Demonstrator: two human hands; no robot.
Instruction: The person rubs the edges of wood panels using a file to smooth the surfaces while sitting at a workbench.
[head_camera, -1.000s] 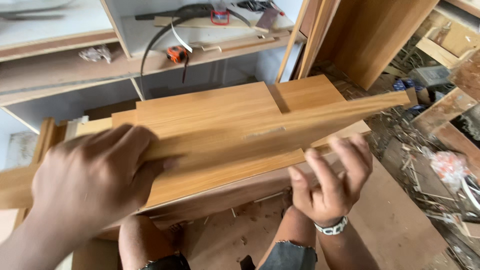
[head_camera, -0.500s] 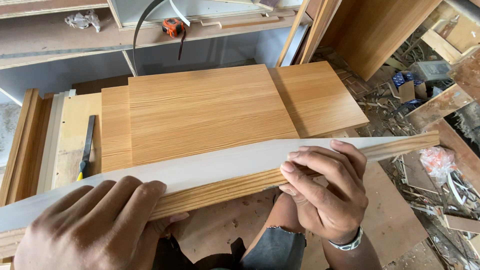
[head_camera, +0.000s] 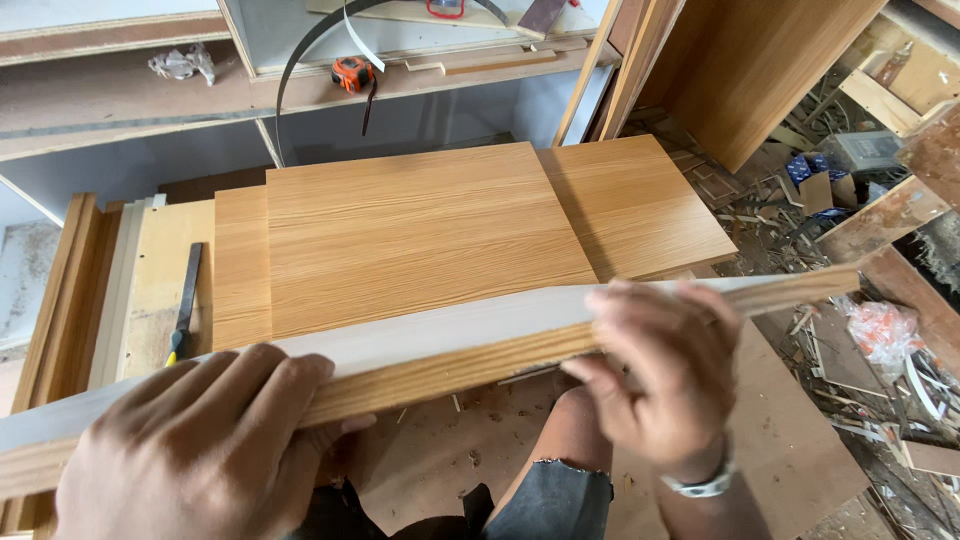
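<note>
I hold a long narrow board (head_camera: 450, 340) across my lap, its pale white face up and its wood-grain edge toward me. My left hand (head_camera: 200, 440) grips it near its left end, fingers curled over the top. Toward its right end my right hand (head_camera: 665, 370), blurred by motion and wearing a wristband, wraps around the board. Just beyond the board lies a stack of wood-grain laminate panels (head_camera: 420, 230).
A file with a yellow handle (head_camera: 184, 305) lies on the boards at the left. An orange tape measure (head_camera: 351, 74) and a black curved strip sit on the shelf behind. Tall panels (head_camera: 740, 70) lean at the upper right. Wood scraps and debris (head_camera: 880, 330) litter the floor on the right.
A second ago the board showed its wood-grain face; it has been turned so the white face is up. Since half a second ago my right hand has shifted slightly along it.
</note>
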